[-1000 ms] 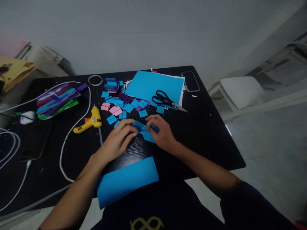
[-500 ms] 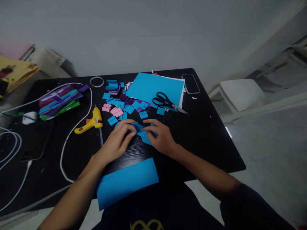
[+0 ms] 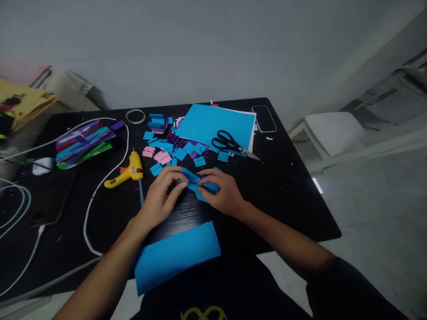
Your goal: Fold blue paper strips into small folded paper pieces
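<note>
A creased piece of blue paper (image 3: 191, 176) is held between both hands above the black table. My left hand (image 3: 165, 191) pinches its left end between thumb and fingers. On the right side, my right hand (image 3: 222, 191) grips the same paper, its fingers bent over the folds. Small blue and pink folded pieces (image 3: 162, 157) lie scattered just beyond my hands. Nearest my body rests a larger folded blue sheet (image 3: 178, 253). Black-handled scissors (image 3: 230, 144) lie partly on a flat blue sheet (image 3: 213, 122) at the back.
A yellow glue gun (image 3: 128, 171) lies left of my left hand, near a white cable (image 3: 87, 218). Farther left are a bundle of coloured strips (image 3: 83, 144) and a dark phone (image 3: 53, 198). Another phone (image 3: 264, 118) and a tape ring (image 3: 135, 116) lie at the back.
The thumb of my right hand has shifted left and down along the blue paper, and the folds sit at a slightly different angle. Both hands keep hold of it.
</note>
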### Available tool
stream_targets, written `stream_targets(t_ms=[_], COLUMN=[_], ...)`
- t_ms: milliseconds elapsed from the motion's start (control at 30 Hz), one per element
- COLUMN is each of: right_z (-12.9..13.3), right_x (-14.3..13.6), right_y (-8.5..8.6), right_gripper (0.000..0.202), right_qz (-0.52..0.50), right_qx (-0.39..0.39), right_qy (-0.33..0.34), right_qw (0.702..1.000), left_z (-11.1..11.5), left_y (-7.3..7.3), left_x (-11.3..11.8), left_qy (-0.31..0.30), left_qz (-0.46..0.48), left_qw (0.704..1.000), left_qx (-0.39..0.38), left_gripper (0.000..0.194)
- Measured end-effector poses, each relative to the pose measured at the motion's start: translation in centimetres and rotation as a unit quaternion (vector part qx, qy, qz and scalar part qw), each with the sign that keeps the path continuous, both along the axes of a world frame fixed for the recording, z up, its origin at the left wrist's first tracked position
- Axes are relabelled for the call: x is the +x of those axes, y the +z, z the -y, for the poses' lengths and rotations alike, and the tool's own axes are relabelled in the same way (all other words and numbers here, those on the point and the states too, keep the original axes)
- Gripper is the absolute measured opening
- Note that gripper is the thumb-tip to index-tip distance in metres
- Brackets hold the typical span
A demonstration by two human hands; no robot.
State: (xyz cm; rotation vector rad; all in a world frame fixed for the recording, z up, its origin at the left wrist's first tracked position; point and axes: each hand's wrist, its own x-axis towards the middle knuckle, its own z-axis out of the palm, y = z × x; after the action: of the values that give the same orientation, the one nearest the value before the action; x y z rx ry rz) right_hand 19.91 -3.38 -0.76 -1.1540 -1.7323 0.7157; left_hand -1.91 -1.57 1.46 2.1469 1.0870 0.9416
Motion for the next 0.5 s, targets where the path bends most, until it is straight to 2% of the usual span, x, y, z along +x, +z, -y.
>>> stream_targets(t_ms=[33,133,167,233,300,367,500], right_z=[0.0,-0.1,-0.2,-0.3,-0.3,-0.2,0.1], right_x=[0.0,-0.1,-0.1,-0.1,-0.1,-0.2,-0.5], right_y=[0.1,0.3,0.3,0.3,0.3,0.3,0.2], right_gripper=[0.008,0.005,0.005,0.004,0.003,0.003,0.006], right_qz=[-0.011,-0.046,-0.061,-0.085,-0.095,-0.093,-0.082], right_qx=[-0.012,-0.052,-0.061,-0.072,-0.076,-0.075,-0.063], right_qy=[0.0,-0.013,-0.023,-0.045,-0.063,-0.071,-0.07], right_qw=[1.0,0.997,0.996,0.993,0.991,0.99,0.992], left_z=[0.1,0.2,0.3,0.3,0.3,0.4,0.6], left_y=[0.0,0.0,0.0,0.0,-0.1,-0.3,-0.6], left_x=[0.1,0.5,0.6,0.8,1.1,1.6,2.5], left_qy=[0.009,0.059,0.08,0.102,0.082,0.042,0.031], left_qz=[0.031,0.143,0.169,0.171,0.135,0.114,0.143], left_qw=[0.999,0.985,0.977,0.967,0.958,0.941,0.921], left_qx=[-0.016,-0.078,-0.099,-0.158,-0.241,-0.315,-0.362], left_gripper=[0.01,0.034,0.035,0.025,0.019,0.024,0.028])
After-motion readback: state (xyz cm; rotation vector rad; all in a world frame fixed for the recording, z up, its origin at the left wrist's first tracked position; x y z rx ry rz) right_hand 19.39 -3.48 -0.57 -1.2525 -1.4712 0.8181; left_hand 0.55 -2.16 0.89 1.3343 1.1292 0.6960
